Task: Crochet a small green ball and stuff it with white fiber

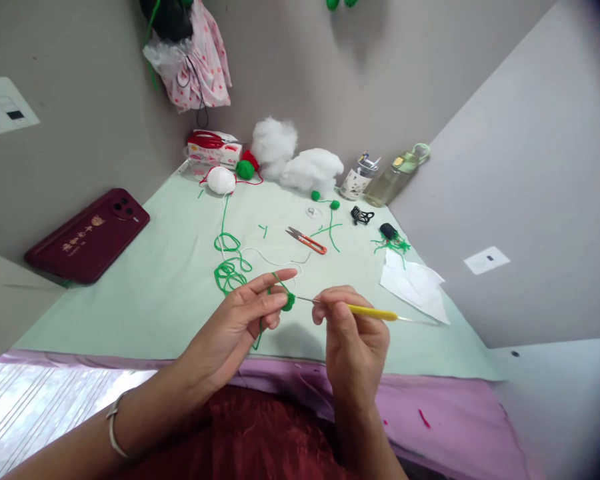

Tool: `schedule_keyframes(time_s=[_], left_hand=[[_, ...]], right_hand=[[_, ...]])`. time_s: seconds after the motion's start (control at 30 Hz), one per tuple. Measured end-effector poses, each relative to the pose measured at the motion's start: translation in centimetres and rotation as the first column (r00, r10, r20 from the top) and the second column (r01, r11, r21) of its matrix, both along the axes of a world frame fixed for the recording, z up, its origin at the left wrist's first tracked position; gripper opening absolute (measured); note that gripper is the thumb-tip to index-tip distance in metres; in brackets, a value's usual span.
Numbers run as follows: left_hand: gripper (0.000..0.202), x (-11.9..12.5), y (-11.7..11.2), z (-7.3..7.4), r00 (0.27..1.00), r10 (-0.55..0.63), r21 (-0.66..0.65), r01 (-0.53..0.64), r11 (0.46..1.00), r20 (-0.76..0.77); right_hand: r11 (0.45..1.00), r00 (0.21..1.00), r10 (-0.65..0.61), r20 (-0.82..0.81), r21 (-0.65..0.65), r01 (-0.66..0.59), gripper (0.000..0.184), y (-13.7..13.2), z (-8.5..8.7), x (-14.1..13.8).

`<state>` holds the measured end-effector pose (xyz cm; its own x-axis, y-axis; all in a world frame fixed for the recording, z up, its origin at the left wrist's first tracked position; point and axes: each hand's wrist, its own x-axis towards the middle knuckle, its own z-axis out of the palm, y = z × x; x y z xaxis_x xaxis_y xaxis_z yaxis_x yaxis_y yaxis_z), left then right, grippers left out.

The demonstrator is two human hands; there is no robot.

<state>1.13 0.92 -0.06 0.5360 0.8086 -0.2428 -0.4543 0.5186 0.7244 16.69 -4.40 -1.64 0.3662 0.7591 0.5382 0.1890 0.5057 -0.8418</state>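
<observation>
My left hand (250, 317) pinches a small green crochet piece (288, 301) between thumb and fingers, with the index finger stretched out and green yarn looped over it. My right hand (353, 333) is closed on a yellow-handled crochet hook (373, 312), whose metal tip points left into the green piece. The green yarn (229, 267) trails from my left hand back across the pale green table (155, 293) toward a green yarn ball (245, 169).
On the table lie red-handled thread snips (307, 241), white stuffing (295, 160), a white ball (221, 180), a tissue box (213, 152), a pen cup (359, 179), a bottle (397, 175), a black hair clip (361, 215) and white paper (415, 283). A maroon phone (87, 233) leans at the left.
</observation>
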Motion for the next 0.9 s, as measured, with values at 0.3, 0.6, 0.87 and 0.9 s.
schedule_keyframes(time_s=[0.3, 0.6, 0.87, 0.9], left_hand=[[0.038, 0.1, -0.4, 0.0, 0.995, -0.007, 0.139, 0.021, 0.99, -0.099], [0.056, 0.1, -0.6, 0.6, 0.996, -0.038, 0.078, 0.045, 0.996, -0.078], [0.041, -0.2, 0.0, 0.5, 0.993, -0.089, -0.033, 0.092, 0.995, 0.081], [0.04, -0.1, 0.0, 0.5, 0.994, -0.085, -0.019, 0.086, 0.996, 0.072]], right_hand=[[0.988, 0.978, 0.125, -0.165, -0.069, -0.138, 0.018, 0.2, -0.2, -0.1], [0.979, 0.955, 0.168, -0.243, -0.07, -0.19, 0.016, 0.3, -0.3, -0.2], [0.943, 0.793, 0.179, -0.582, -0.129, -0.308, 0.015, 1.1, 0.6, 0.6], [0.936, 0.776, 0.186, -0.602, -0.132, -0.326, 0.015, 1.1, 0.6, 0.7]])
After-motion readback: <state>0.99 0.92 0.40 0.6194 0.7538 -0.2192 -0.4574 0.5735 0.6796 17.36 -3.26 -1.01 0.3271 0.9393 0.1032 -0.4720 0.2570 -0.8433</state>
